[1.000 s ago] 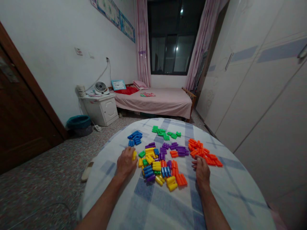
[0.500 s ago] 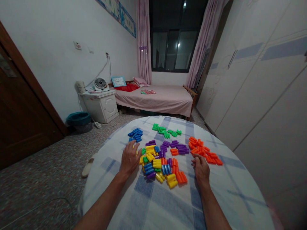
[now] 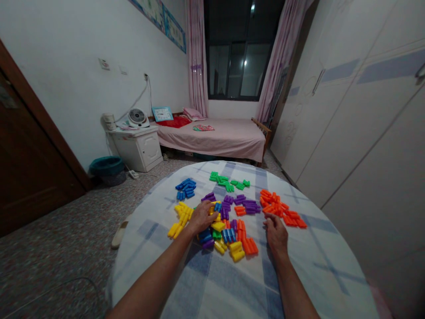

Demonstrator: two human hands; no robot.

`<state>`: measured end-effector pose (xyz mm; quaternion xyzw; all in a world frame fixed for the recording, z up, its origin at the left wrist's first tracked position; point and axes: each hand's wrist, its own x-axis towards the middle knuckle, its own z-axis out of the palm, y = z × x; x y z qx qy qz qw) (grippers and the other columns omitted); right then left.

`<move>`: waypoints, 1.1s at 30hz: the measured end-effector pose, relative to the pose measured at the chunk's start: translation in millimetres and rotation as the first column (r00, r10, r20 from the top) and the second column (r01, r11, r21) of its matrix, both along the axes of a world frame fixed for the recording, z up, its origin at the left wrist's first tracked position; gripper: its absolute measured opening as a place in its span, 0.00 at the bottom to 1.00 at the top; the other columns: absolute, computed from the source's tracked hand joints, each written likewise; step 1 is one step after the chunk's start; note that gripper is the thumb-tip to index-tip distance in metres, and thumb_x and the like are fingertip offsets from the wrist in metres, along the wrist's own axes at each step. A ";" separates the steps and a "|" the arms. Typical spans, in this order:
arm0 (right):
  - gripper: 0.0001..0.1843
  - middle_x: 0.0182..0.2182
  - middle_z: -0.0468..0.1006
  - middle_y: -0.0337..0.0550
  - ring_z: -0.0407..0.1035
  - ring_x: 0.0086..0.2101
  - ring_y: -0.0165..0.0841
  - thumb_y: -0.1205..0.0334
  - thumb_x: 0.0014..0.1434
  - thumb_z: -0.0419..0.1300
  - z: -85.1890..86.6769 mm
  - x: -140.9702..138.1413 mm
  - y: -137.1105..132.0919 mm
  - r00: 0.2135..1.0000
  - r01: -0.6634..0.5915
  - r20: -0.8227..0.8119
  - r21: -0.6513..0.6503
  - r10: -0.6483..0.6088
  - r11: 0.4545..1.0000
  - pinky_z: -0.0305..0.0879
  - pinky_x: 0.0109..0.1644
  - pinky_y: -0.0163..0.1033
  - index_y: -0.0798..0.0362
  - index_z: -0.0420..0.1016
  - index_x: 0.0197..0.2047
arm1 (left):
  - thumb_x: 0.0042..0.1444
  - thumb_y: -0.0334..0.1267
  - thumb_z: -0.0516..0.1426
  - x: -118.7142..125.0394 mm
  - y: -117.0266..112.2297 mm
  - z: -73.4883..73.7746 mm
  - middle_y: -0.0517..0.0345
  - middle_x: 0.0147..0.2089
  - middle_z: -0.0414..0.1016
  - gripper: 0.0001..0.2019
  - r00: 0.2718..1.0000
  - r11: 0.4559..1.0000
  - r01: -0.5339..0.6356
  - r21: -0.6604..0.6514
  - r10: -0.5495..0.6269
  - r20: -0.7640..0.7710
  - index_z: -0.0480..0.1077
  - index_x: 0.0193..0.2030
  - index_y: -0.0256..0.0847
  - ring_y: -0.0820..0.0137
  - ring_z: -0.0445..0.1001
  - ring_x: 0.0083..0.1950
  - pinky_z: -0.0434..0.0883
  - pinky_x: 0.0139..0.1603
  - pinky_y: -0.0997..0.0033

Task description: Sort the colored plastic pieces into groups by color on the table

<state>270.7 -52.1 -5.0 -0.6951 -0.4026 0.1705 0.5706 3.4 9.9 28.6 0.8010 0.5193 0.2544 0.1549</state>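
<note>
Bright ribbed plastic pegs (image 3: 226, 210) in colour clusters mid-frame on a checked-cloth round bench (image 3: 232, 283); left hand (image 3: 202, 217) spread palm-down over the mixed pile, right hand (image 3: 275, 235) curled beside orange pegs (image 3: 282, 206), any grip unclear.

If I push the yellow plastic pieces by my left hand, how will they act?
The yellow pieces look stiff and probably light, like molded plastic. Their rounded bodies might roll slightly, though the checked tablecloth may slow them.

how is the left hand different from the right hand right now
The left hand lies over the mixed plastic blocks, while the right hand sits at the edge of the orange blocks. The left hand is also farther forward than the right hand. Both are bare and palm-down.
</note>
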 end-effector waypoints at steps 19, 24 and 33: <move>0.20 0.33 0.77 0.45 0.71 0.30 0.36 0.52 0.50 0.49 3.2 -3.0 -1.3 0.999 -0.019 0.042 -0.036 0.020 0.999 0.65 0.36 0.39 0.54 0.73 0.40 | 0.52 0.39 0.55 51.5 15.7 15.8 0.48 0.45 0.71 0.11 0.960 0.993 -0.096 0.070 0.111 -0.255 0.72 0.39 0.37 0.60 0.66 0.50 0.65 0.47 0.63; 0.20 0.30 0.77 0.44 0.71 0.30 0.35 0.53 0.50 0.49 6.6 -4.2 -2.4 0.998 -0.018 0.059 -0.050 0.021 0.999 0.64 0.35 0.38 0.54 0.73 0.40 | 0.51 0.37 0.56 33.9 -3.9 30.6 0.54 0.43 0.72 0.12 0.987 0.996 0.028 0.084 -0.014 -0.162 0.68 0.43 0.39 0.65 0.68 0.48 0.65 0.49 0.67; 0.19 0.34 0.77 0.45 0.71 0.31 0.35 0.53 0.51 0.48 5.9 -6.6 -3.0 0.996 -0.037 0.073 -0.063 0.042 0.997 0.63 0.37 0.38 0.53 0.73 0.40 | 0.51 0.33 0.56 25.1 -67.3 19.8 0.54 0.45 0.71 0.09 0.869 0.892 0.449 0.051 -0.423 -0.258 0.65 0.41 0.41 0.66 0.67 0.48 0.62 0.52 0.67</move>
